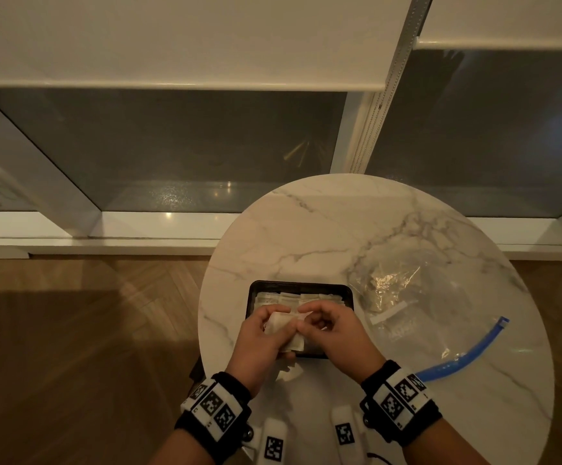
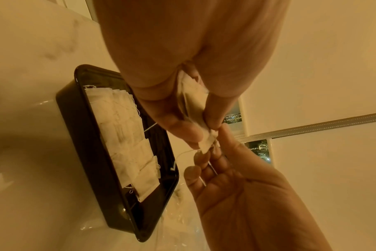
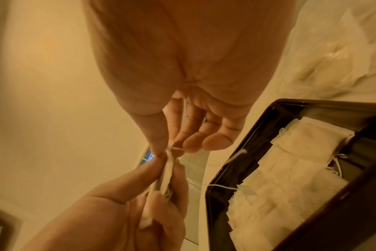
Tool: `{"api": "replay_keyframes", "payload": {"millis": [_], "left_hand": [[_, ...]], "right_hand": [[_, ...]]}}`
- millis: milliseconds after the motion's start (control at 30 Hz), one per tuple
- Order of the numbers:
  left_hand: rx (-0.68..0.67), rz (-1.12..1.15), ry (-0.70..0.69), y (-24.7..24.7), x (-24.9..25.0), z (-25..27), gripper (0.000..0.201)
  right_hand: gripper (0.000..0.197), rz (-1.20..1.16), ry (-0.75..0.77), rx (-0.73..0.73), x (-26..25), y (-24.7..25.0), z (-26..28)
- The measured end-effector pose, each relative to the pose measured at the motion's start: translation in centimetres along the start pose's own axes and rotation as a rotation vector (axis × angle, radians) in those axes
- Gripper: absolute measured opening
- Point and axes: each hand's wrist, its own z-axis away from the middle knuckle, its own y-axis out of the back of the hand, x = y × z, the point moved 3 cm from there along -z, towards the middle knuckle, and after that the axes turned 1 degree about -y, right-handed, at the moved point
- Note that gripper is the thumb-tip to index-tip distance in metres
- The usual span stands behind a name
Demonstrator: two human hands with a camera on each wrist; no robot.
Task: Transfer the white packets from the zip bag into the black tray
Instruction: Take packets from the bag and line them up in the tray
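Note:
The black tray (image 1: 298, 284) sits at the near middle of the table with a row of white packets (image 1: 293, 298) lying in it. Just above its near half, my left hand (image 1: 274, 322) grips a small stack of white packets (image 1: 288, 328) between thumb and fingers. My right hand (image 1: 303, 318) pinches the top edge of one packet in that stack with thumb and forefinger. The right wrist view shows this pinch on the packet (image 3: 166, 175) and its thin string. The clear zip bag (image 1: 407, 297) with a blue zip strip (image 1: 467, 354) lies flat to the tray's right.
The round marble table (image 1: 306, 229) stands by a low window ledge, with wooden floor to the left. Some packets still show inside the crumpled bag (image 3: 333, 59). A loose string hangs over the tray rim (image 3: 236, 156).

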Motion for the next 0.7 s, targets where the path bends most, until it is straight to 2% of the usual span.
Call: {"api": "replay_keyframes", "payload": {"millis": [100, 200, 267, 400, 567, 700], "left_hand": [[-0.01, -0.003, -0.009, 0.1, -0.3, 0.1, 0.021], [-0.015, 0.065, 0.047, 0.1, -0.6, 0.1, 0.019], [-0.027, 0.112, 0.074, 0.0, -0.7, 0.0, 0.021], [-0.029, 0.082, 0.036, 0.4, -0.6, 0.1, 0.017], [0.058, 0.011, 0.028, 1.7, -1.4, -0.2, 0.012], [0.116, -0.096, 0.013, 2.9, -2.3, -0.5, 0.012]], "right_hand": [[0.02, -0.017, -0.031, -0.05, 0.5, 0.1, 0.1], [0.012, -0.006, -0.036, -0.05, 0.8, -0.1, 0.2], [0.007, 0.004, -0.045, -0.017, 0.9, 0.0, 0.2], [0.002, -0.003, -0.063, 0.034, 1.0, 0.4, 0.3], [0.003, 0.015, -0.1, 0.127, 1.4, 2.3, 0.0], [0.002, 0.137, -0.131, 0.202, 2.7, 5.0, -0.6]]}}
